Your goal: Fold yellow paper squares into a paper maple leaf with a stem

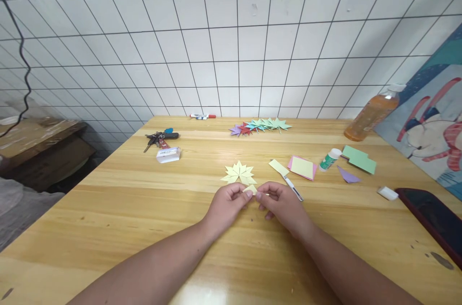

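Observation:
Between my two hands is a small piece of folded yellow paper (250, 189). My left hand (230, 201) pinches its left side between thumb and fingers. At the right end, my right hand (282, 203) closes thumb and fingertips on the same paper. Just beyond my left fingers lies a pale yellow paper leaf (238, 170) made of several pointed folded pieces. To the right of it, a yellow paper strip (278, 167) touches or overlaps a white utility knife (293, 186), close to my right hand.
Yellow and pink paper sheets (302, 168), a glue stick (329, 159), green paper (359, 159), a purple paper piece (348, 174), an eraser (388, 193) and a phone (433, 218) lie rightward. Behind are coloured paper leaves (260, 126), a marker (202, 116) and a bottle (374, 113). Keys (161, 137) and a small box (168, 154) sit left.

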The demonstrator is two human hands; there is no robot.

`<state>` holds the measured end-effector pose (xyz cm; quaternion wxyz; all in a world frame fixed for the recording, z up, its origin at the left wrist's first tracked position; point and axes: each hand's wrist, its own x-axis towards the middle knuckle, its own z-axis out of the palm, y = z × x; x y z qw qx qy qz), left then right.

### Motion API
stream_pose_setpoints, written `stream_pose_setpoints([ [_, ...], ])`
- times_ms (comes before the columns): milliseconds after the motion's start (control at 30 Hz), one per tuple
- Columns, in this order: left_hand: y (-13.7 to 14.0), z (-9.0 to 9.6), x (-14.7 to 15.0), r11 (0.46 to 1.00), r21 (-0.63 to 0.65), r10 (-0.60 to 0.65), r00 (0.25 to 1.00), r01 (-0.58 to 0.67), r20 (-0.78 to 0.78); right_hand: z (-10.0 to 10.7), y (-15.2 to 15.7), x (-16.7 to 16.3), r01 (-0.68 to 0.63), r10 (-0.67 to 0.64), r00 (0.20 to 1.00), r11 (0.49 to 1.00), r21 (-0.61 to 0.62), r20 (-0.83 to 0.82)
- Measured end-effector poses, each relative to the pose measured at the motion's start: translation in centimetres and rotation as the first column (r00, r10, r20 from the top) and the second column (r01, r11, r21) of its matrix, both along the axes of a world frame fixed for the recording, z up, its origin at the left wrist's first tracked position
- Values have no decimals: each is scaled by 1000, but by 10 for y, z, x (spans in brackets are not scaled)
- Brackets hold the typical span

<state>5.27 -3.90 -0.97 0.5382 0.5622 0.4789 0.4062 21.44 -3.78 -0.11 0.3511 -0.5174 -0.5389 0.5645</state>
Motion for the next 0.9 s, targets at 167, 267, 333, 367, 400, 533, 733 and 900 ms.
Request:
stream_pose_setpoints([
  [167,-1,-3,1,1000,17,-13,999,13,-29,-1,1,0,19,-20,999,1000,20,43],
  [267,-1,-6,2,1000,26,-6,999,7,-54,-1,0,1,8,-10,998,999,32,57],
  [333,-1,-6,2,999,39,-4,999,6,-51,-1,0,1,0,-2,998,999,39,60],
  [367,-1,-5,1,999,41,-3,999,5,-44,-2,-1,2,-5,2,998,999,45,61],
  [400,-1,-4,1,999,42,-3,999,4,-36,-2,-1,2,-10,7,998,999,53,63],
  [533,-2,3,1,999,32,4,1000,-4,-7,-3,-1,3,-40,33,995,996,74,91],
  [733,-2,1,0,998,42,51,999,-51,-3,-2,0,3,-4,-4,996,996,90,86],
  [900,1,-2,-1,991,104,90,996,-87,-25,-3,-1,1,-14,9,997,998,69,72],
])
